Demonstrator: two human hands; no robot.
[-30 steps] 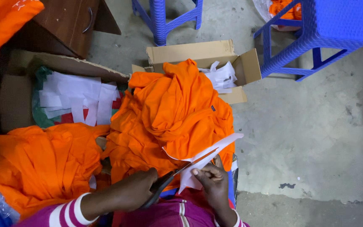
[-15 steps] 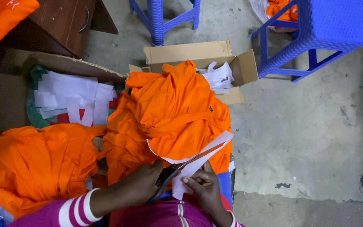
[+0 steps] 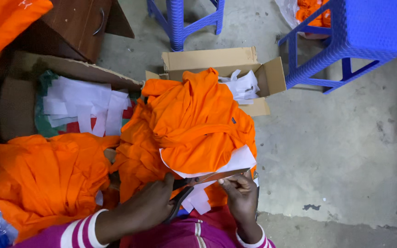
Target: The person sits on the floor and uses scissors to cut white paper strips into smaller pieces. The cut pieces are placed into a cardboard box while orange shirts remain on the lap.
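Bright orange cloth (image 3: 194, 124) fills the middle of the frame, with a second orange heap (image 3: 47, 177) at lower left and an orange fold (image 3: 5, 23) in the upper left corner. A white backing piece (image 3: 235, 163) edges the middle cloth, and white strips (image 3: 83, 103) lie over green and red at centre left. The scissors (image 3: 194, 188) have black handles and pale metal blades. The sleeves (image 3: 81, 232) at the bottom are magenta with white stripes. Two stools (image 3: 368, 32) at the top are blue, the boxes (image 3: 217, 59) brown, the cabinet (image 3: 76, 27) dark brown, the floor (image 3: 336, 147) grey.
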